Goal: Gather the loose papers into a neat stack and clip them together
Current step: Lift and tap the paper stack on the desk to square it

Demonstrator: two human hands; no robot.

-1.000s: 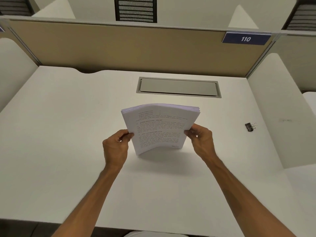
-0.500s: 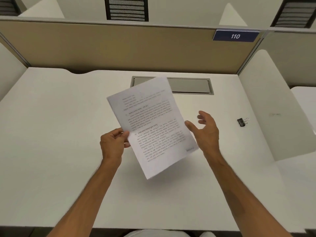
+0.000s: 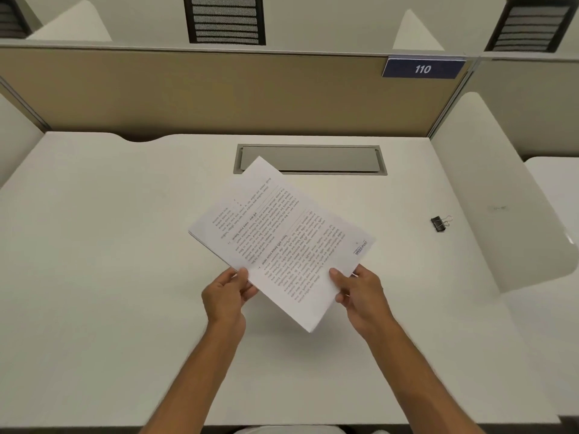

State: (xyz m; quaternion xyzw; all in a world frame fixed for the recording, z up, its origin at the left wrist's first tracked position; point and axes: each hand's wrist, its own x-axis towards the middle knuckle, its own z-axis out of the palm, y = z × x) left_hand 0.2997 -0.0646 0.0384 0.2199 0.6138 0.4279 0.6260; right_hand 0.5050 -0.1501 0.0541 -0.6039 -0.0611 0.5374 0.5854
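Observation:
A stack of printed white papers (image 3: 282,242) hangs above the middle of the white desk (image 3: 109,245), turned diagonally with its text running sideways. My left hand (image 3: 227,297) pinches the stack's near left edge. My right hand (image 3: 360,292) grips its near right edge, thumb on top of the page. The sheets look aligned, with a thin layered edge showing at the left corner. A small black binder clip (image 3: 439,223) lies on the desk to the right, well apart from both hands.
A grey cable hatch (image 3: 310,159) is set into the desk behind the papers. A tan partition (image 3: 188,92) with a blue "110" sign (image 3: 423,68) closes the back. White side dividers (image 3: 501,198) stand at right and left.
The stack went from standing upright on the desk to lifted and turned clockwise. My right hand let go half a second ago and now grips the paper's edge again.

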